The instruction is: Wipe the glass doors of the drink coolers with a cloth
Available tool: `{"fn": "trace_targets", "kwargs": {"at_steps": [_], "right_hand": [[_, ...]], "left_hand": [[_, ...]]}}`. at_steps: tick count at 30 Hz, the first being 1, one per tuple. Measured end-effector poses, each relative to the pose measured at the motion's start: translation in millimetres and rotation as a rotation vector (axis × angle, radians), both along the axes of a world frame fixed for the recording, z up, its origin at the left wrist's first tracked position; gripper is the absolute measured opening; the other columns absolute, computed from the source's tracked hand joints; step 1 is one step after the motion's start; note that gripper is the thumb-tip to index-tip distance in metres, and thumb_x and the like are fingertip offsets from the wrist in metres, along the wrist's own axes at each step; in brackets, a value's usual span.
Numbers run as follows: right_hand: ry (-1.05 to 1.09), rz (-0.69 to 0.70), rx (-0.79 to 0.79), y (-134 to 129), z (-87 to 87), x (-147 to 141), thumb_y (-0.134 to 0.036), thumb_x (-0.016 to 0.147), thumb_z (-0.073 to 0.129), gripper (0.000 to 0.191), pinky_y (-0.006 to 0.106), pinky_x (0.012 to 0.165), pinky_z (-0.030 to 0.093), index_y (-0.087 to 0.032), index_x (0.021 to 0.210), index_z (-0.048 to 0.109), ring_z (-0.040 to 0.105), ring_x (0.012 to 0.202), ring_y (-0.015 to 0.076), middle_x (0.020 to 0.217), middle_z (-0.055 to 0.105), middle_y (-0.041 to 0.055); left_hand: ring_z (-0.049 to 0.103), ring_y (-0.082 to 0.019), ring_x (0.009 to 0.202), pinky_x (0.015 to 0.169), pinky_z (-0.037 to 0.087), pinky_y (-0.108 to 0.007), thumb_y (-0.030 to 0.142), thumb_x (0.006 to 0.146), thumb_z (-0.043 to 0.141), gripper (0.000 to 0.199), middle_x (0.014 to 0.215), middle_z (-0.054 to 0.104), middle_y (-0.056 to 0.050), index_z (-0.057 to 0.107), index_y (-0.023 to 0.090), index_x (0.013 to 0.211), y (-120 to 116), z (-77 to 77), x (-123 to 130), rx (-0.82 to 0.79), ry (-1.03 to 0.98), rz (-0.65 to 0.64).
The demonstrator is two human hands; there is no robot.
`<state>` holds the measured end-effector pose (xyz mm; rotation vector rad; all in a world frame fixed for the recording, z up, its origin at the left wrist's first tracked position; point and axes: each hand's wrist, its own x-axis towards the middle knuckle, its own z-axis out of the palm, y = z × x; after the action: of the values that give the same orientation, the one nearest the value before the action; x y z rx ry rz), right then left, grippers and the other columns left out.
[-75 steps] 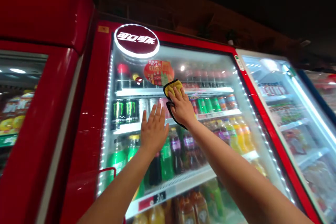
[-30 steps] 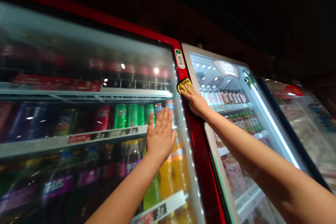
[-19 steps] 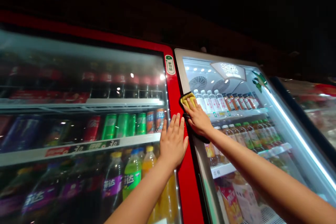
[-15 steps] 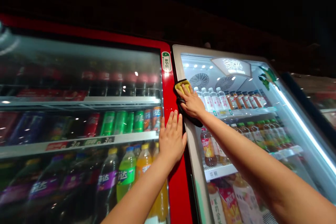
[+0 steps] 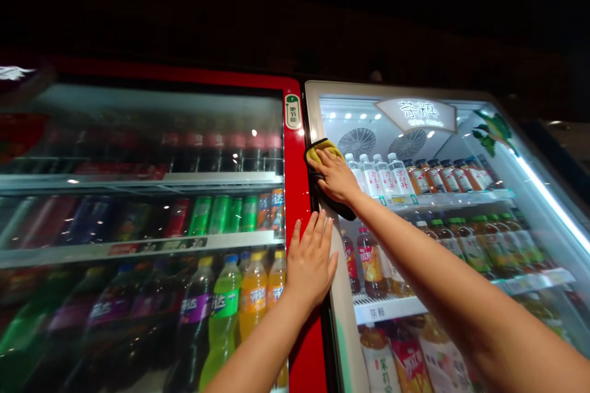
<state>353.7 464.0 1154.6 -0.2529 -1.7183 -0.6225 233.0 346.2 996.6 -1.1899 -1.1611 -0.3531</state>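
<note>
Cloth [image 5: 315, 152] under right hand [image 5: 338, 179] covers pale frame edge [image 5: 312, 113]; open room above

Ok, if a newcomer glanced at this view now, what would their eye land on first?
Probably the glowing white sign at the top of the pale-framed fridge, right of the picture's centre. Next, the yellow-and-black cloth under the outstretched right hand, by the seam between the two fridges. Then the open left hand, lower down in front of the red frame.
</note>
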Motion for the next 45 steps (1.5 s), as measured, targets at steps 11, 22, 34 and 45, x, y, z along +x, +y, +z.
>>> {"fn": "trace_targets", "kwargs": {"at_steps": [11, 22, 34, 45], "right_hand": [[0.118, 0.036, -0.016, 4, -34.6, -3, -0.013, 0.081, 0.050, 0.071, 0.049, 0.126, 0.026, -0.019, 0.152, 0.047, 0.025, 0.155, 0.0262, 0.165, 0.034, 0.0052], [0.272, 0.004, -0.135, 32, -23.3, 31, -0.016, 0.085, 0.051, 0.068, 0.054, 0.125, 0.025, -0.008, 0.152, 0.046, 0.026, 0.153, 0.0341, 0.164, 0.033, 0.0149], [0.177, -0.040, -0.122, 96, -21.4, 110, -0.020, 0.088, 0.051, 0.065, 0.054, 0.123, 0.028, -0.012, 0.152, 0.046, 0.027, 0.153, 0.0336, 0.165, 0.031, 0.0136], [-0.036, -0.006, 0.031, 125, -33.4, 148, -0.018, 0.087, 0.054, 0.067, 0.049, 0.125, 0.025, -0.022, 0.153, 0.046, 0.028, 0.153, 0.0274, 0.166, 0.032, 0.0058]], "left_hand": [[0.018, -0.023, 0.157, 0.130, 0.006, -0.049, 0.049, 0.101, 0.037, 0.062, 0.163, 0.036, -0.012, 0.044, 0.013, 0.151, 8, 0.6, 6, -0.019, -0.022, -0.018], [0.015, -0.023, 0.158, 0.130, 0.010, -0.049, 0.048, 0.100, 0.041, 0.070, 0.168, 0.024, -0.009, 0.027, 0.015, 0.159, 21, -0.9, 30, 0.004, -0.088, 0.005], [0.025, -0.026, 0.155, 0.127, 0.023, -0.048, 0.039, 0.101, 0.042, 0.063, 0.166, 0.029, -0.012, 0.030, 0.014, 0.158, 74, 21.7, 84, 0.085, -0.104, 0.028], [0.020, -0.027, 0.156, 0.127, 0.021, -0.051, 0.038, 0.101, 0.042, 0.064, 0.167, 0.025, -0.013, 0.029, 0.013, 0.158, 127, 21.2, 138, 0.092, -0.123, 0.056]]}}
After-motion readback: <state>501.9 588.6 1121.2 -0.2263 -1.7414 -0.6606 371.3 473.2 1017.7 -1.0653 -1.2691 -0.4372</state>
